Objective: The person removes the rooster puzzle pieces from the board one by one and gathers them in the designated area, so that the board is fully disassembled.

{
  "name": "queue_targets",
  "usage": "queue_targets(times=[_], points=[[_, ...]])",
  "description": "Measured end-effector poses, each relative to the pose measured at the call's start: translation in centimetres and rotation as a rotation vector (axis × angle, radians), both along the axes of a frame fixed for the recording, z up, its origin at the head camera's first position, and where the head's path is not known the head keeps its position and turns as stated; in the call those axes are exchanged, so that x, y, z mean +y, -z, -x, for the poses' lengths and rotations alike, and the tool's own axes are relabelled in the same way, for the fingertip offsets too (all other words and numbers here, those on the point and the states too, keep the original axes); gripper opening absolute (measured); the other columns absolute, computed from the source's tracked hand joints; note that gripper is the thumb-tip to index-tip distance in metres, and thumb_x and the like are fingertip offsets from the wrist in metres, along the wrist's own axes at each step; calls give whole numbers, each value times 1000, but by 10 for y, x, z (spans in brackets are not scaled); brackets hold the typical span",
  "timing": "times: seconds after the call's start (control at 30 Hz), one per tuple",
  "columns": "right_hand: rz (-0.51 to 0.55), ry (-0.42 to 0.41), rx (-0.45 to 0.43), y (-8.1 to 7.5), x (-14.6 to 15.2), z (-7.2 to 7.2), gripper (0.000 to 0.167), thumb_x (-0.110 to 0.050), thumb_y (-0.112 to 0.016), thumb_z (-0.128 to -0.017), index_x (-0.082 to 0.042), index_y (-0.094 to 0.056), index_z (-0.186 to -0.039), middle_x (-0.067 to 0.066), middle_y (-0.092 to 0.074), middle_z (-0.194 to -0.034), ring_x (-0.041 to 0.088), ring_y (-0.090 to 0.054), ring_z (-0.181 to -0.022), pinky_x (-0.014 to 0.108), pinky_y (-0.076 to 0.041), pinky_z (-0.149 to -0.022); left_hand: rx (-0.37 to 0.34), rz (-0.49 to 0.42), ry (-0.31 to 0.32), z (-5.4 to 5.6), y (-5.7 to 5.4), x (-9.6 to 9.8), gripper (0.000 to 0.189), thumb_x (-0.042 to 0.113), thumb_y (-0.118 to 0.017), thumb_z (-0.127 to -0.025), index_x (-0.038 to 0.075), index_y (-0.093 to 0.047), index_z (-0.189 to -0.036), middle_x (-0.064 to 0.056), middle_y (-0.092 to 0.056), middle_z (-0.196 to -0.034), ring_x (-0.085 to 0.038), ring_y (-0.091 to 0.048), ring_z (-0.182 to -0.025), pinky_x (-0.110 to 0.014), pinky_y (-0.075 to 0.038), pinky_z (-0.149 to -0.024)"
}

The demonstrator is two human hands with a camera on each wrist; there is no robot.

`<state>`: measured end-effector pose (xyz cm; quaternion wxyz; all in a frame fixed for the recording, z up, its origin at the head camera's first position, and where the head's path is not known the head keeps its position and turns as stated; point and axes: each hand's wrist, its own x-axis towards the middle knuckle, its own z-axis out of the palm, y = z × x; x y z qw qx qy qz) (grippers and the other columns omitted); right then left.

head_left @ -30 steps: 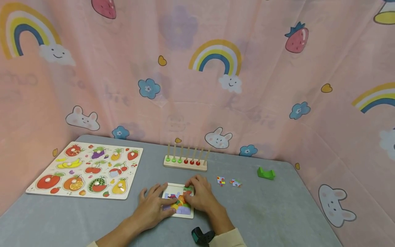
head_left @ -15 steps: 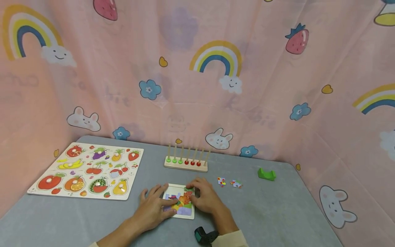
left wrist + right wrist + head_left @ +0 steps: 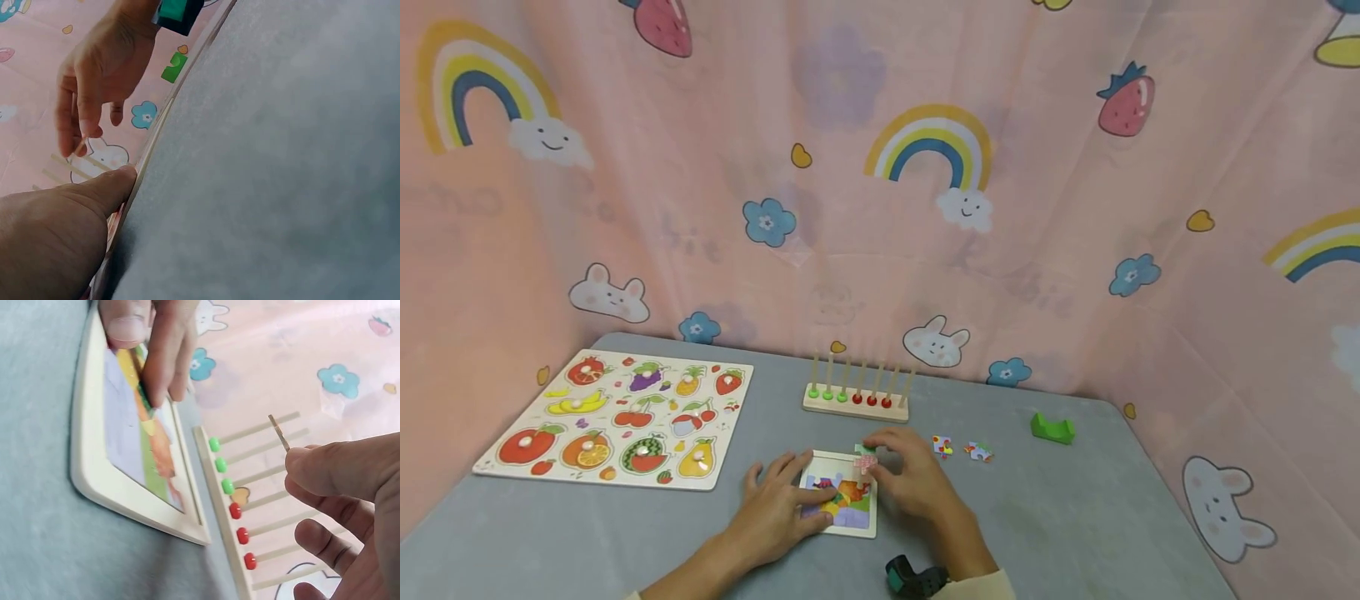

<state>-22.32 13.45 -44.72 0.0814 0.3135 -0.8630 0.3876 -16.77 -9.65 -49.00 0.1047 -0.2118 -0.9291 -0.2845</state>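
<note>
My left hand (image 3: 772, 504) rests on a small framed jigsaw puzzle (image 3: 874, 517), index finger stretched over the picture and thumb at its lower part. In the right wrist view, left-hand fingertips touch the assembled pieces (image 3: 119, 406). Between thumb and fingers, my right hand (image 3: 921, 479) pinches a red-and-green jigsaw piece (image 3: 866, 463) just above the frame's upper right corner. The right wrist view shows that piece (image 3: 279, 432) edge-on, raised off the puzzle. Bare tray shows along the puzzle's top.
Two loose jigsaw pieces (image 3: 942, 447) lie right of the puzzle. Behind stands a wooden bead counter (image 3: 856, 408) with upright pegs. A fruit knob board (image 3: 574, 473) lies at left, a green block (image 3: 1052, 429) at right. A pink patterned curtain (image 3: 1037, 250) hangs behind the table.
My right hand has lifted the red-and-green jigsaw piece from the puzzle's upper right and drawn slightly up and right. The left hand stays on the puzzle. The head view has shifted slightly.
</note>
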Motion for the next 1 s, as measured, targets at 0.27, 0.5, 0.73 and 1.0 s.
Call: queue_targets(times=[0.27, 0.5, 0.73, 1.0], points=[[36, 37, -7, -14, 8, -5, 32, 0, -74, -81, -7, -70, -112, -3, -64, -114, 23, -53, -113, 52, -39, -95, -4, -5, 1, 0, 1, 0, 33, 42, -76, -79, 28, -76, -109, -19, -46, -141, -44, -36, -128, -71, -10, -92], [35, 63, 21, -20, 17, -8, 34, -4, -77, -80, -7, -70, -113, 1, -64, -116, 25, -53, -112, 53, -40, -94, -3, -7, 4, 0, 2, 0, 33, 42, -76, -79, 28, -76, -110, -18, -46, -141, -44, -36, -128, -71, -10, -93], [38, 49, 99, -27, 30, -7, 36, -2, -78, -78, -10, -71, -112, -1, -65, -114, 22, -56, -110, 51, -43, -90, 18, -6, 2, 2, 4, 1, 33, 42, -77, -79, 30, -76, -109, -18, -46, -141, -43, -37, -128, -71, -10, -93], [5, 91, 142, -36, 48, -6, 36, -3, -78, -78, -7, -70, -113, 1, -66, -113, 25, -55, -109, 53, -43, -89, 27, -17, -2, 0, 1, 0, 32, 43, -76, -79, 30, -76, -109, -18, -47, -141, -43, -37, -128, -72, -11, -93]])
